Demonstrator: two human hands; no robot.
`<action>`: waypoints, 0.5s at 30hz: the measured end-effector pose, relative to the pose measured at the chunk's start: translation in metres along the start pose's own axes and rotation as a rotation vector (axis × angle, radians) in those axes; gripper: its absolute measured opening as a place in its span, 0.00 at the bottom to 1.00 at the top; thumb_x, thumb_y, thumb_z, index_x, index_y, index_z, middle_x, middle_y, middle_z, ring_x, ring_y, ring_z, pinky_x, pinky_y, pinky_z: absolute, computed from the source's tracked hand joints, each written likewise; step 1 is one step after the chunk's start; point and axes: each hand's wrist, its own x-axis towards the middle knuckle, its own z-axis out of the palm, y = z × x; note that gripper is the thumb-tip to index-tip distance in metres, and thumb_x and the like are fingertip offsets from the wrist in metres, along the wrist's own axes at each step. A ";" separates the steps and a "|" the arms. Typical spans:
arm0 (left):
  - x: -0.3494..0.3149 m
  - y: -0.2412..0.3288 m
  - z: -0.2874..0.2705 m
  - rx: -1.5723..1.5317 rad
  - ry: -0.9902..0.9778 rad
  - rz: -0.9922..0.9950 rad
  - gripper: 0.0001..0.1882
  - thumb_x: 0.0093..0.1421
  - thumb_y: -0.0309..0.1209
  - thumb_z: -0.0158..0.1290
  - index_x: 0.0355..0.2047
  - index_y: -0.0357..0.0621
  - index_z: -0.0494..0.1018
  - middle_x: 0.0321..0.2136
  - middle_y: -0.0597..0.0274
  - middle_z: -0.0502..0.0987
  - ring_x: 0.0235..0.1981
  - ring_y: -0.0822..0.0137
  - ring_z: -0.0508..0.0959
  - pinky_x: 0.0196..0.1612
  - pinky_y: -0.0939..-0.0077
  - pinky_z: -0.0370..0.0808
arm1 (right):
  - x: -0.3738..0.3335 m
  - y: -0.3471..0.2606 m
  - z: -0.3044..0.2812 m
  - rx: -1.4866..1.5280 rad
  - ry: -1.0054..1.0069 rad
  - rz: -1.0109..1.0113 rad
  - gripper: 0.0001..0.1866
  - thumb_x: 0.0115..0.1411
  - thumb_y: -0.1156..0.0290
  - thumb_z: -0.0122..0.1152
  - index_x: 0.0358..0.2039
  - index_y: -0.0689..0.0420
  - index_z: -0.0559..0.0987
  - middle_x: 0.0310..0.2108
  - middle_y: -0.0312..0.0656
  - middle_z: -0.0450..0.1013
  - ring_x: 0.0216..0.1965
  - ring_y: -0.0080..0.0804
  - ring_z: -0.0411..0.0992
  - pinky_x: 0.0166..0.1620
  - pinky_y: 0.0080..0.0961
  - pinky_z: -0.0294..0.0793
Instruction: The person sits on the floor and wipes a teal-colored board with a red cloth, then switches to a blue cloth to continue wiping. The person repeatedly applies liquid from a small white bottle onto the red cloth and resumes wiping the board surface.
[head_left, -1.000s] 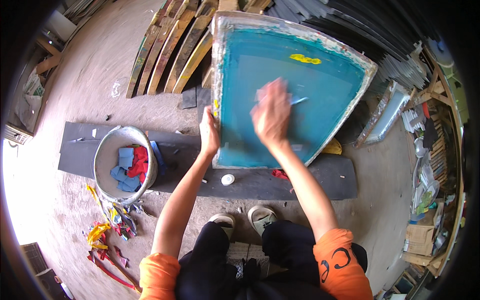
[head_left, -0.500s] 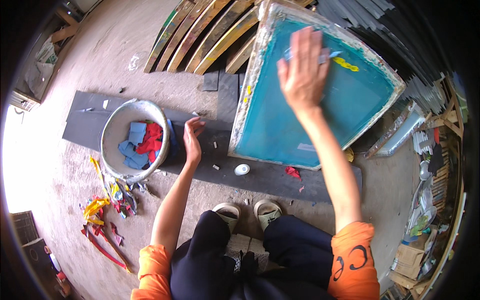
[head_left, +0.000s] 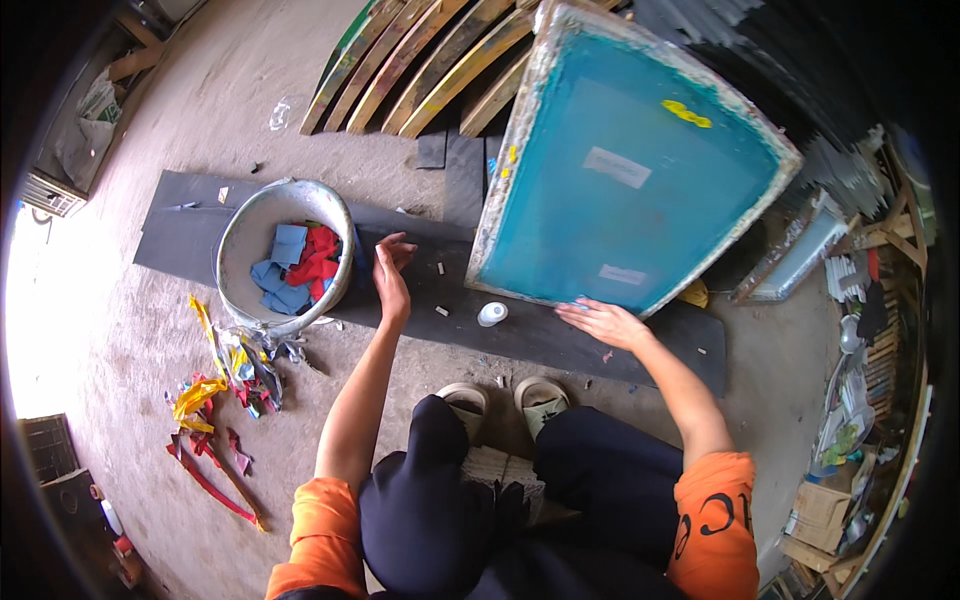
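Note:
A screen-printing frame (head_left: 640,130) with teal mesh and a paint-crusted rim leans at the right. Two pale rectangular strips and a yellow smear (head_left: 687,114) mark its mesh. My right hand (head_left: 607,325) lies flat at the frame's near edge, fingers stretched out; what is beneath the palm is hidden. My left hand (head_left: 393,282) hovers just right of a grey bucket (head_left: 232,262), its fingers loosely bent and apart, with nothing seen in them. Blue pieces (head_left: 283,297) and red pieces (head_left: 318,262) of cloth-like material lie inside the bucket. A small white container (head_left: 492,314) stands between my hands.
A dark board (head_left: 440,345) lies beneath the bucket and frame. Wooden bars (head_left: 440,70) are stacked behind. Coloured scraps (head_left: 205,400) lie on the floor at the left. A smaller frame (head_left: 800,250) and a cardboard box (head_left: 822,505) are at the right.
My right hand has come down from the upper mesh to the frame's near edge, uncovering a pale strip. A red scrap near that edge is out of sight. My left hand stays beside the bucket.

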 end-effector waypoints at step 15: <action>0.005 0.166 0.057 0.578 -0.572 0.268 0.15 0.63 0.39 0.39 0.38 0.43 0.70 0.28 0.56 0.75 0.32 0.66 0.76 0.37 0.71 0.71 | -0.031 0.000 -0.107 0.744 0.367 0.396 0.17 0.49 0.71 0.58 0.41 0.56 0.73 0.38 0.39 0.70 0.45 0.36 0.67 0.51 0.34 0.64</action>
